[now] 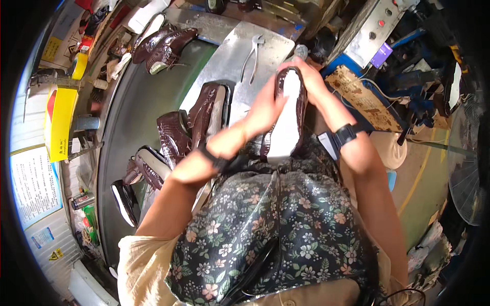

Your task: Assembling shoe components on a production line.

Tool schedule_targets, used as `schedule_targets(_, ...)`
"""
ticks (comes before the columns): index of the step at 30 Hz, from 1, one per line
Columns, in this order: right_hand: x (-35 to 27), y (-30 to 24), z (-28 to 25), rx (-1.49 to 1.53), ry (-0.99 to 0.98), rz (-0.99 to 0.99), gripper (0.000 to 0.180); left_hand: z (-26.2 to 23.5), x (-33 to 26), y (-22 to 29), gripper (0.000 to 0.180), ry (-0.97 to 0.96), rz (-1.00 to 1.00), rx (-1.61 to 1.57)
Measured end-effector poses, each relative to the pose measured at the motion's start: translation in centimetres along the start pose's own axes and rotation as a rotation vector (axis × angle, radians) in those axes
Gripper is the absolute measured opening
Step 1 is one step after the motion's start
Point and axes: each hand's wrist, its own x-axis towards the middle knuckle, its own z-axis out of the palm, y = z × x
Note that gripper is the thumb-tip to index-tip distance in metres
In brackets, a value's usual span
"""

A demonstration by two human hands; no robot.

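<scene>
A dark brown shoe (286, 120), its pale white underside turned up, is held in front of my apron between both hands. My left hand (268, 107) grips its left side, fingers closed and slightly blurred. Around its far end and right side wraps my right hand (309, 79). To the left, brown shoe uppers on lasts, among them one upper (204, 109) and a second (173, 135), lie by the edge of a metal plate (232, 48). A pair of pliers (251, 58) rests on that plate beyond my left hand.
A dark green conveyor belt (138, 97) curves along the left, with more brown shoes (166, 46) at its far end. At the right stands a machine with a control panel (375, 28) and a rusty board (362, 97). A fan guard (467, 163) is at far right.
</scene>
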Motion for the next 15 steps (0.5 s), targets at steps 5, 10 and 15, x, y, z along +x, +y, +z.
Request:
schedule_targets(5, -2.6, -3.7, 0.4, 0.734, -0.327, 0.097, 0.067, -0.6, -8.1, 3.0, 0.095, -0.18, -0.547, -0.766)
schedule_targets(10, 0.1, -11.9, -6.7, -0.518, -0.212, -0.03, 0.047, -4.9, -3.8, 3.9, 0.09, 0.054, -0.564, -0.331)
schedule_targets(15, -2.2, -22.7, -30.9, -1.645, 0.449, -0.069, 0.05, -6.2, -4.2, 3.2, 0.092, -0.081, -0.196, 1.142)
